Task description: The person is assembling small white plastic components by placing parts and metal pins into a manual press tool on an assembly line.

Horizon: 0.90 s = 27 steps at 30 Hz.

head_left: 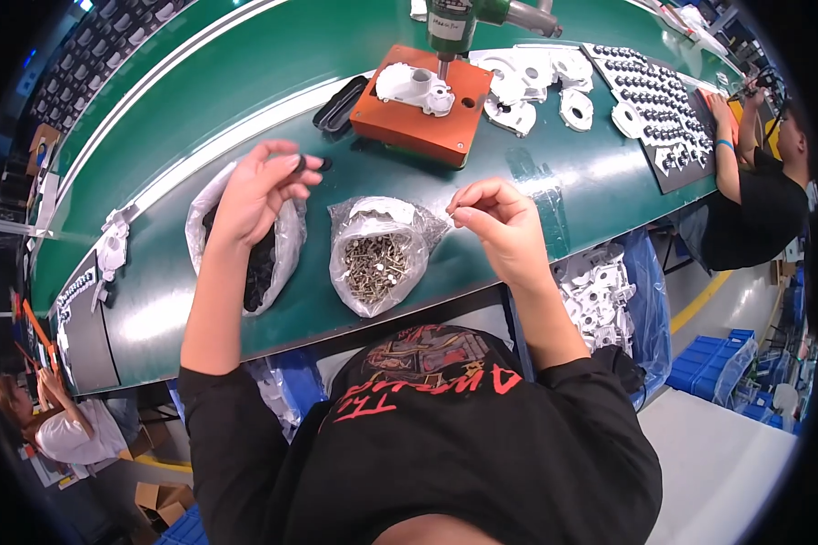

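My left hand (262,189) is raised over a clear bag of black parts (262,272), its fingers curled round a small black round part (301,164). A second black round piece (325,164) shows just beyond the fingertips; whether it is held I cannot tell. My right hand (502,222) pinches a tiny screw (451,216) between thumb and forefinger, right of an open clear bag of screws (373,268). Farther back, a white plastic housing (416,86) lies on an orange fixture block (418,127), with the bit of a green power screwdriver (451,27) above it.
White housings (518,77) lie right of the block, a black tray (341,104) left of it. A board with rows of black-and-white parts (654,109) stands farther right, near a co-worker (754,182). Another person (73,427) works at left. A blue-lined bin of white parts (600,295) sits below the table edge.
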{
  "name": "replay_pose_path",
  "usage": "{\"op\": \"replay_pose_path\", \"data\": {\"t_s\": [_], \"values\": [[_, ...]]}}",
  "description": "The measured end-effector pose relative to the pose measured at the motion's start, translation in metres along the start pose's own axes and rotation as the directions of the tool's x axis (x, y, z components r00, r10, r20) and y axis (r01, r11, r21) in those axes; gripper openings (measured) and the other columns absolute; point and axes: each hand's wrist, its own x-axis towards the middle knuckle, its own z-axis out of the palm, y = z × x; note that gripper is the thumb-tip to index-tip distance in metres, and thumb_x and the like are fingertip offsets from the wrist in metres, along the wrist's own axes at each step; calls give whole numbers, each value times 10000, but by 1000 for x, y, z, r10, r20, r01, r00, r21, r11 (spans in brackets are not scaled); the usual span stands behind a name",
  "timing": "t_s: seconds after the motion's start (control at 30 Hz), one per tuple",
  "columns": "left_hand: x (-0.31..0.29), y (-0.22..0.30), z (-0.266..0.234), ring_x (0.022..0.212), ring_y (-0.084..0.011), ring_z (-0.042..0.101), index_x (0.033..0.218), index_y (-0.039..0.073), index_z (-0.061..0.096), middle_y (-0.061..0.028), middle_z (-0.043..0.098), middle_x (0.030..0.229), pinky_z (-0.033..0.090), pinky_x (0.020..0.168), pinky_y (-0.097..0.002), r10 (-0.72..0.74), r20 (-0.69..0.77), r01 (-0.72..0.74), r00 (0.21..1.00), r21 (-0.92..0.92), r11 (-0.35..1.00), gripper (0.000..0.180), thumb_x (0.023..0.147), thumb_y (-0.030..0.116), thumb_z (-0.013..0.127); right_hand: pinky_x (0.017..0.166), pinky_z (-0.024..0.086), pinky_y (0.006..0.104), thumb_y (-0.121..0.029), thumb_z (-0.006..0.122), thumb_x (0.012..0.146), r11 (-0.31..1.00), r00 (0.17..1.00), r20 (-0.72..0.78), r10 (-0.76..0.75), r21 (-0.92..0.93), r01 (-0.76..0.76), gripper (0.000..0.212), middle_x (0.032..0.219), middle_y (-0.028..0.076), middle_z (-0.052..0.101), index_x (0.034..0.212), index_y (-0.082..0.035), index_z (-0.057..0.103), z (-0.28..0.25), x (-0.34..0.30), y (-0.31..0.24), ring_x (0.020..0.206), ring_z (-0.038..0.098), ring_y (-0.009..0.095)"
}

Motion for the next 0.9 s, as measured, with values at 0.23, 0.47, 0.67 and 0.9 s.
{"op": "replay_pose_path", "data": {"t_s": [0.23,0.47,0.67,0.9], "values": [[82,17,46,858,-153,611,969,-36,571,-128,634,945,495,736,-252,79,0,-73,997,385,920,200,869,133,606,768,478,270,55,618,788,999,999,-49,16,-27,-17,145,897,104,626,919,8,579,-14,-10,-5,845,607,162],[179,28,77,733,-113,583,897,-7,654,-58,637,809,452,671,-250,156,158,-220,975,783,582,217,806,190,658,756,474,272,49,601,798,1000,992,-127,-25,-4,25,122,893,102,620,912,11,579,-37,-23,-8,830,598,165],[212,10,97,818,-126,589,896,18,652,-45,640,823,437,761,-250,-9,329,-214,944,635,742,239,814,242,641,745,462,266,44,594,804,999,977,-210,-34,19,39,121,891,106,618,920,13,575,-62,-31,-5,827,585,162],[221,9,100,671,-107,506,861,60,657,-4,604,755,402,634,-273,-196,373,-257,907,858,444,183,784,226,656,741,454,261,38,597,813,999,977,-212,-1,43,10,122,896,111,620,930,15,572,-69,-26,0,830,580,156]]}}
